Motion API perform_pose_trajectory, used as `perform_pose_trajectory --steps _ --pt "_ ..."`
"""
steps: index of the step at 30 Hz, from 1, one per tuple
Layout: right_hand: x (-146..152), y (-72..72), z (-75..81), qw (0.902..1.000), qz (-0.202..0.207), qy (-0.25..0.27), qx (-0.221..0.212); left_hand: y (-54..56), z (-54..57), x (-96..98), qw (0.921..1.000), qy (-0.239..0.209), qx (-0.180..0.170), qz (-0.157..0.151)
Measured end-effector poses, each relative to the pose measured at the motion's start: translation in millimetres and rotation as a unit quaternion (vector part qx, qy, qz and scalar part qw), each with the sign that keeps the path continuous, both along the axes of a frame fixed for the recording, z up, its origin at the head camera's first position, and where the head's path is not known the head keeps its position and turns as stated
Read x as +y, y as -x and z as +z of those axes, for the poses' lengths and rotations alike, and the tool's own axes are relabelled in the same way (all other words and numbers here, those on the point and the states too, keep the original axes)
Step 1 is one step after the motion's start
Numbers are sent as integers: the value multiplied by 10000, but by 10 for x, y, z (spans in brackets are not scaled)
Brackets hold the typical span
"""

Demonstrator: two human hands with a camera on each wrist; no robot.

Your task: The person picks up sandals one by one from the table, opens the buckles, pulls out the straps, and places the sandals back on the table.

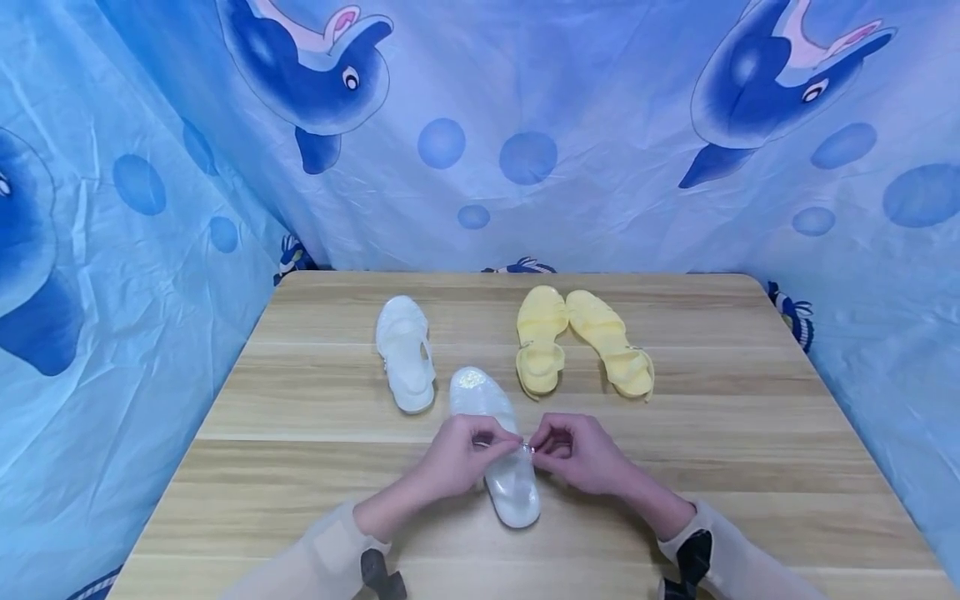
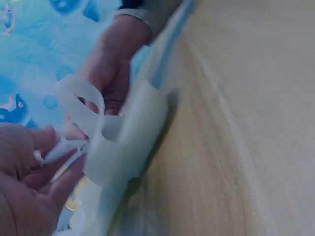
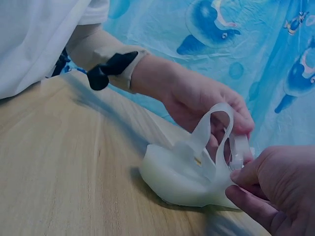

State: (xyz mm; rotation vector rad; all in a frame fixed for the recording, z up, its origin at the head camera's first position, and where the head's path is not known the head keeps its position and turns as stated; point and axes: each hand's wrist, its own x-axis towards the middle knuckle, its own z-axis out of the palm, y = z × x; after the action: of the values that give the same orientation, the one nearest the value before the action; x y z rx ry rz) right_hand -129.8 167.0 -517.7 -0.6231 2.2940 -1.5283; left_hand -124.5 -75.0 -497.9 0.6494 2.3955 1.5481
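A whitish translucent sandal [image 1: 480, 396] lies on the wooden table, toe pointing away from me, between my two hands. My left hand [image 1: 456, 457] reaches over it from the left and pinches its ankle strap [image 3: 239, 147] between thumb and fingertips. From the right, my right hand [image 1: 588, 454] pinches the strap's other end by a small shiny buckle [image 1: 527, 447]. The fingertips of both hands nearly meet at the sandal's right side. In the right wrist view the heel [image 3: 160, 172] rests on the table, with the straps standing up in loops. Fingers partly hide the buckle.
A second white sandal [image 1: 408, 358] lies behind to the left. Two yellow sandals [image 1: 542, 321] sit side by side behind to the right. A blue dolphin-printed curtain [image 1: 600, 208] hangs around the wooden table [image 1: 750, 400].
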Motion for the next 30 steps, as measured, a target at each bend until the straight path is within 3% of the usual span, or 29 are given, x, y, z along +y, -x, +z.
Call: perform_pose_trajectory --steps 3,8,13,17,21,23,26,30 --pt "16 13 -3 10000 -7 -47 -38 12 20 17 10000 -83 18 11" --pt "55 58 49 9997 220 -58 -57 72 57 14 9987 -51 497 -20" --pt "83 128 152 9994 -127 22 308 102 81 -86 9901 778 1157 150" --pt "134 202 240 9960 29 877 178 113 56 -103 9779 1504 1443 -176" --pt "225 283 314 9826 405 1812 61 110 24 -75 9735 1705 1464 -430" --pt "237 290 329 9860 421 1603 207 99 18 -65 9708 1747 1597 -391" --pt "176 245 308 9957 454 595 538 76 13 -50 9616 1816 2035 -295" --pt "49 148 231 9884 588 -449 1327 58 2 -3 9395 1794 2903 -296"
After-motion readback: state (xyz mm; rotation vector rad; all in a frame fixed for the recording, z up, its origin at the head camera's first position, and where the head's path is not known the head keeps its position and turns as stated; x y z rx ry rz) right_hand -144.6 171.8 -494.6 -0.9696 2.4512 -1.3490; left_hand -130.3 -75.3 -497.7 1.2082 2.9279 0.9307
